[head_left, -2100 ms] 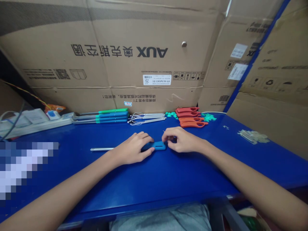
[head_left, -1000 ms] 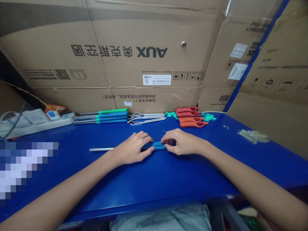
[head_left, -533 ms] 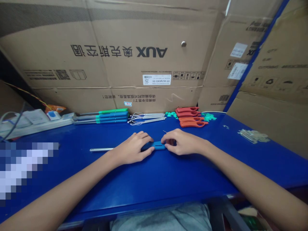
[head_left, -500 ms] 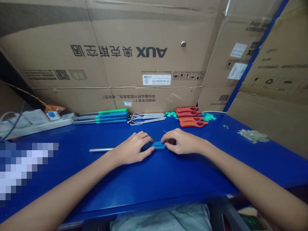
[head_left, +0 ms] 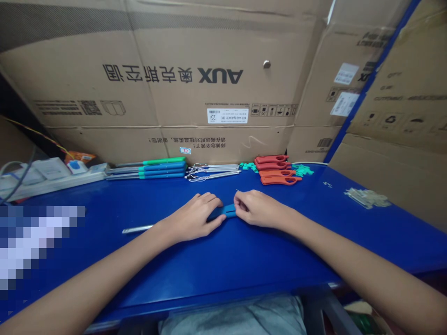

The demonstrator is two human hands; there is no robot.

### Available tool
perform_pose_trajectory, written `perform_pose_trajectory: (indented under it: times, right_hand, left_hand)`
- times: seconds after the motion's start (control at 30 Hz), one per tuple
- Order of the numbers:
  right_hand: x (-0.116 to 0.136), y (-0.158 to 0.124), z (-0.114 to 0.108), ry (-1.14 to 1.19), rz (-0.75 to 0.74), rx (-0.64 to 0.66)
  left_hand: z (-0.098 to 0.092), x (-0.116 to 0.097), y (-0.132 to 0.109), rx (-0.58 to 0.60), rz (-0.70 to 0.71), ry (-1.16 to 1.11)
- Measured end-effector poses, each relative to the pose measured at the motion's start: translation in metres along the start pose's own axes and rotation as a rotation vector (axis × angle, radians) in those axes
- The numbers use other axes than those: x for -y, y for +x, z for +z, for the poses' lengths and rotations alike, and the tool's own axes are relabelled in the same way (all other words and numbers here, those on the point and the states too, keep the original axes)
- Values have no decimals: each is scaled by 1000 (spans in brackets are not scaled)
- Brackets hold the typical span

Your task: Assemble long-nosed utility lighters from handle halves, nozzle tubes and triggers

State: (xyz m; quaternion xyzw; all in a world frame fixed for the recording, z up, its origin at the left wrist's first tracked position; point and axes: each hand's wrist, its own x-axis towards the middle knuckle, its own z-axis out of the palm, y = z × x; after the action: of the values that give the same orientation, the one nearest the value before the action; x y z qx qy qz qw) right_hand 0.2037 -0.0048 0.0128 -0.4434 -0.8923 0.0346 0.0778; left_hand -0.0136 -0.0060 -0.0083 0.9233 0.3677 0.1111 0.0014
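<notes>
A blue plastic handle [head_left: 230,211] with a narrow slot lies on the blue table between my hands. My left hand [head_left: 199,216] grips its left part, with the thumb on the near side and the fingers over the far side. A silvery metal rod [head_left: 137,229] sticks out to the left from behind my left forearm; its join with the handle is hidden. At the handle's right end, the fingertips of my right hand [head_left: 258,208] are pinched together. A thin pale tip shows just above them, but what they hold is too small to make out.
Along the back lie blue and green handled tools [head_left: 164,168], metal rods with white loops [head_left: 220,170], small teal pieces [head_left: 248,166] and orange-red handles [head_left: 277,170]. Clear small parts [head_left: 368,197] lie at right. A power strip [head_left: 52,179] is at left, cardboard [head_left: 167,102] behind.
The rod's free end has swung left and toward me, so the handle now lies more slanted. My right fingers have closed in tighter at the handle's right end.
</notes>
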Motion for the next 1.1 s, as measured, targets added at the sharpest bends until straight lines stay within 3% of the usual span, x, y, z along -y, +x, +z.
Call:
perform_pose_trajectory:
  times: [0.47, 1.1]
  right_hand:
    - [15, 0, 1, -273, 54, 61]
    - [8, -2, -2, -236, 61, 90]
  left_hand:
    - [-1, -11, 2, -20, 15, 110]
    - [-2, -13, 2, 12, 23, 81]
